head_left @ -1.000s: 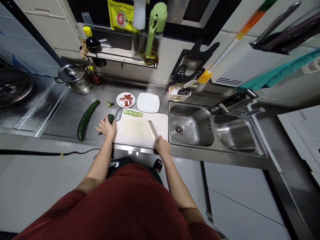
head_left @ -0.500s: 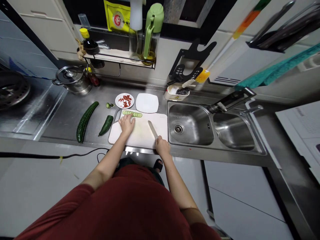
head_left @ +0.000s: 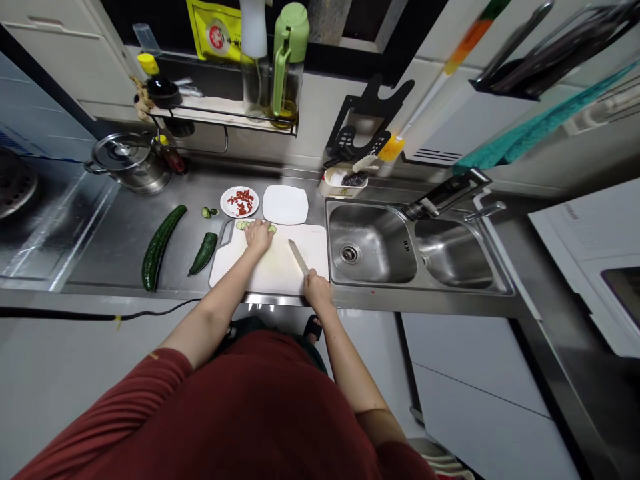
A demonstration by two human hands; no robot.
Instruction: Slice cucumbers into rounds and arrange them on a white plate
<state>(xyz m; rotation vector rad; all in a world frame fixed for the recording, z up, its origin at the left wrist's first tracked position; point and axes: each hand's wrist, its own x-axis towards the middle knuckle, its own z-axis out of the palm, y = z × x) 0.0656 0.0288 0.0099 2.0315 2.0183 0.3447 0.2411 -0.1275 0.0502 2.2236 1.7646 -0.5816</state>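
Note:
On the white cutting board (head_left: 280, 267), my left hand (head_left: 259, 237) lies with its fingers over a row of cucumber slices (head_left: 242, 225) at the back edge. Its fingers look spread and partly cover the slices. My right hand (head_left: 317, 290) is wrapped round the handle of a knife (head_left: 299, 257), whose blade points away from me over the board. Behind the board are a white plate of chopped red pieces (head_left: 240, 201) and a bare white square plate (head_left: 285, 205). A cut cucumber (head_left: 203, 253) rests left of the board, near small green end pieces (head_left: 209, 213).
A long whole cucumber (head_left: 163, 248) lies farther left, with a lidded steel pot (head_left: 131, 162) behind it. The double sink (head_left: 373, 243) borders the board's right side. A shelf (head_left: 220, 113) with bottles hangs above the counter.
My left hand has moved slightly toward the back and right, onto the middle of the slices. The knife remains in my right hand over the board. The whole view has shifted a little.

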